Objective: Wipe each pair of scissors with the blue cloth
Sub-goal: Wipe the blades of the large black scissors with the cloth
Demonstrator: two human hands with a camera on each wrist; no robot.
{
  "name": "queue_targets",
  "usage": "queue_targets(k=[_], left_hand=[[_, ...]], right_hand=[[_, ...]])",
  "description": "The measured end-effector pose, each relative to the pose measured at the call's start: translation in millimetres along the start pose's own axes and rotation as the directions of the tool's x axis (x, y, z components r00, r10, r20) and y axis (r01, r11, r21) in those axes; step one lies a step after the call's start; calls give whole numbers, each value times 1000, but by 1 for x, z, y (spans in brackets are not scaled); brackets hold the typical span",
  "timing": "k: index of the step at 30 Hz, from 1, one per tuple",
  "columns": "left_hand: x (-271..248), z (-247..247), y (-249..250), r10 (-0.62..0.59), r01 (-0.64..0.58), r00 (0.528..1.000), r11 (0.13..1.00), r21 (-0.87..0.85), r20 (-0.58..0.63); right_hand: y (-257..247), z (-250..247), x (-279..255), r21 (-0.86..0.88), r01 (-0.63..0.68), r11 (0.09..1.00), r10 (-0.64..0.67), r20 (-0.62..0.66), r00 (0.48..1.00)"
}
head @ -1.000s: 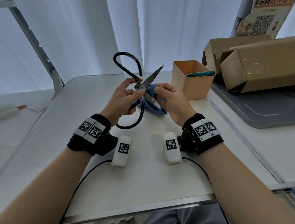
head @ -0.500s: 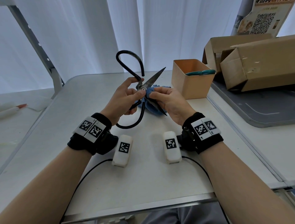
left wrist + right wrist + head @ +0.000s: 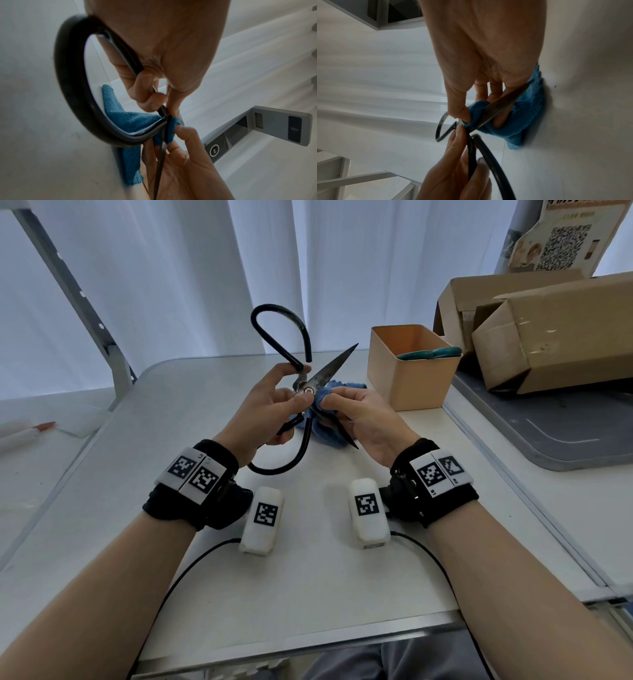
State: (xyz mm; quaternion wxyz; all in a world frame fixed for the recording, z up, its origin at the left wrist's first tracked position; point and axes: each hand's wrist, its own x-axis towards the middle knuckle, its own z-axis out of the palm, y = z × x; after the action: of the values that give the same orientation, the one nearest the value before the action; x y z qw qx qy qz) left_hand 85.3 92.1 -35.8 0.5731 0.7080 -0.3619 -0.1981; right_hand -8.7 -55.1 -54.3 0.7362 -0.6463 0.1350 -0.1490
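Large black-handled scissors [image 3: 310,387] are held spread open above the white table [image 3: 308,577]. My left hand [image 3: 270,405] grips them at the pivot, thumb on the rivet, fingers round a handle shank [image 3: 130,63]. My right hand [image 3: 356,416] pinches the blue cloth [image 3: 322,398] round the lower blade close to the pivot; the cloth [image 3: 527,116] hangs down to the table. The blade [image 3: 501,105] runs across the cloth under my right thumb. A second pair with teal handles [image 3: 431,353] lies in the orange box [image 3: 407,378].
Cardboard boxes [image 3: 548,337] stand on a grey tray [image 3: 565,436] at the right. Two white tagged modules [image 3: 263,518] [image 3: 368,511] with black cables lie near the table's front. A metal frame post [image 3: 85,313] rises at the back left.
My right hand has slid the cloth up the lower blade from near its tip to the pivot. The scissors have stayed spread open in my left hand.
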Motion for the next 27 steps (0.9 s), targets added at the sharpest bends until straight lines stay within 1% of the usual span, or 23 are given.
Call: queue_targets(k=[3,7,12,18,22,25,27], left_hand=[[1,-2,2,5,-5,1000,1000,10,-22],[2,-3,1,1,-2,999,1000,-14,-51],[0,-2,0,-16,16,1000,1000,-11,-3],[2,-5,2,-3,2,999,1000,-11,-52],[2,-4,-1,-14,13,999,999,-30,-37],[1,-3,-1,-16,16,1000,1000,-15,-14],[1,-4,0,-11,11,1000,1000,-3,-21]], right_hand=[[1,2,2,-42,-27,999,26,-13,1000],[1,1,3,8,-44,999,44,-13,999],[0,1,-1,90,-19,996,18,10,1000],[2,2,4,39,-44,998,44,2,999],[4,1,3,40,-42,998,42,-4,999],[3,-1,2,62,-26,998,25,11,1000],[3,0,2,56,-28,998,27,16,1000]])
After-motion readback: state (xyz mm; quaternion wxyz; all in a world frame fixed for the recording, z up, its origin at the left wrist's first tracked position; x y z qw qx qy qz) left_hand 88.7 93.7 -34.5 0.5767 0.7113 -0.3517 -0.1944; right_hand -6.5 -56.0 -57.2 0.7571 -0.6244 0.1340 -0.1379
